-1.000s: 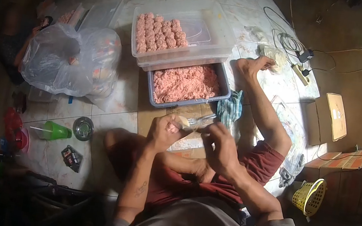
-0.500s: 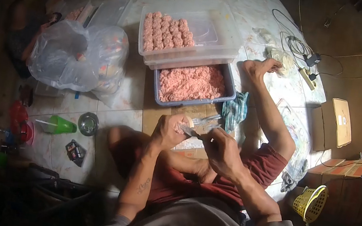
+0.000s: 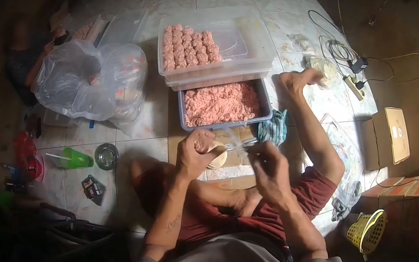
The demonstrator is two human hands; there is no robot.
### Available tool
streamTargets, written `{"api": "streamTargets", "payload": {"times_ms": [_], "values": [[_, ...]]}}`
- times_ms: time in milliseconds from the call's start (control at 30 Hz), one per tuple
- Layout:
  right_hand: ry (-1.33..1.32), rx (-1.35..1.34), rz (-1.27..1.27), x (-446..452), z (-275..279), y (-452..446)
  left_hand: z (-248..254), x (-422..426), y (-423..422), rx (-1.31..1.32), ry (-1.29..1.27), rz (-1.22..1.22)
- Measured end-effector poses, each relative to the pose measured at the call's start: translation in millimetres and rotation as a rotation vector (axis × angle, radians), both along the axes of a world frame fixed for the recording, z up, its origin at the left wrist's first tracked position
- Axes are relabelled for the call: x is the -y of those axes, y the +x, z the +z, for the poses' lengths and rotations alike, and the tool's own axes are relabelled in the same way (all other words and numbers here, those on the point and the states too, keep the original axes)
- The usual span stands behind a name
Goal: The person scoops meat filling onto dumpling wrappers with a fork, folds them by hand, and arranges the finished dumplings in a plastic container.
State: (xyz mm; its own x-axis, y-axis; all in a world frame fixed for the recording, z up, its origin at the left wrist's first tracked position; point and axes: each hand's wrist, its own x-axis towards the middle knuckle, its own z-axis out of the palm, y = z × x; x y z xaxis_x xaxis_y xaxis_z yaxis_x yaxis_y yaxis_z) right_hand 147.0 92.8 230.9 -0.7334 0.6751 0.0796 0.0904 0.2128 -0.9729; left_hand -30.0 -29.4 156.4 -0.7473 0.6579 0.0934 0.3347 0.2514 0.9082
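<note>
a blurred utensil (image 3: 236, 139) points forward-left, long axis aslant, gripped in the right hand (image 3: 271, 175); left hand (image 3: 194, 156) curls, its hold unclear.

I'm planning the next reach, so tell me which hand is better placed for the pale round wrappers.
Probably the left hand: in this view it overlaps the edge of the pale round wrappers. The right hand sits farther off, across a gap.

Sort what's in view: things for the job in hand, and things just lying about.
Likely for the job:
pink mixture
pink balls
clear tray
pale round pieces

Probably just lying about:
green cup
yellow basket
power strip
</note>
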Motion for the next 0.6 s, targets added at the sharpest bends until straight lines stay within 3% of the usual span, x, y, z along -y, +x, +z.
{"api": "streamTargets", "payload": {"times_ms": [67, 100, 133, 200, 267, 300, 333, 367, 467, 500, 533, 600], "values": [[0.014, 0.022, -0.047, -3.2, -1.8, 0.5, 12.7, 3.7, -6.3, -0.031, 0.359, -0.151], [0.029, 0.06, 0.008, -2.5, -6.5, 0.6, 2.0, 4.1, -5.7, 0.15, 0.385, -0.17], [0.041, 0.102, 0.062, -0.6, -13.4, 2.5, -2.4, 1.5, -2.2, 0.154, 0.382, -0.17], [0.237, 0.142, 0.143, 9.3, -33.5, -5.6, -2.7, -9.2, 3.9, 0.002, -0.051, -0.094], [-0.005, -0.033, 0.038, 7.8, -26.9, -1.2, -2.8, -2.8, 1.6, 0.033, 0.076, -0.141], [-0.023, 0.066, -0.007, 6.3, -9.7, 1.7, -7.5, 0.9, -0.6, 0.042, 0.185, -0.168], [-0.022, 0.073, -0.008, 7.1, -11.1, -0.4, -11.7, 2.2, -0.8, 0.049, 0.294, -0.196], [0.027, 0.102, 0.1, 10.1, -15.9, -4.2, -4.3, -0.2, 3.2, -0.006, 0.142, -0.146], [0.291, 0.187, 0.222, 5.7, -34.6, -6.8, -9.1, -6.5, 4.0, 0.067, 0.233, -0.155], [0.213, 0.098, 0.134, 1.5, -36.4, -5.1, -5.5, 3.5, -3.9, 0.303, 0.274, -0.237], [0.127, 0.012, 0.045, -0.9, -36.8, -2.1, -2.8, 15.4, -4.8, 0.356, 0.359, -0.212], [0.217, 0.173, -0.043, -17.7, -30.3, 6.3, -20.2, 33.8, -14.5, 0.414, 0.505, -0.074]]}}
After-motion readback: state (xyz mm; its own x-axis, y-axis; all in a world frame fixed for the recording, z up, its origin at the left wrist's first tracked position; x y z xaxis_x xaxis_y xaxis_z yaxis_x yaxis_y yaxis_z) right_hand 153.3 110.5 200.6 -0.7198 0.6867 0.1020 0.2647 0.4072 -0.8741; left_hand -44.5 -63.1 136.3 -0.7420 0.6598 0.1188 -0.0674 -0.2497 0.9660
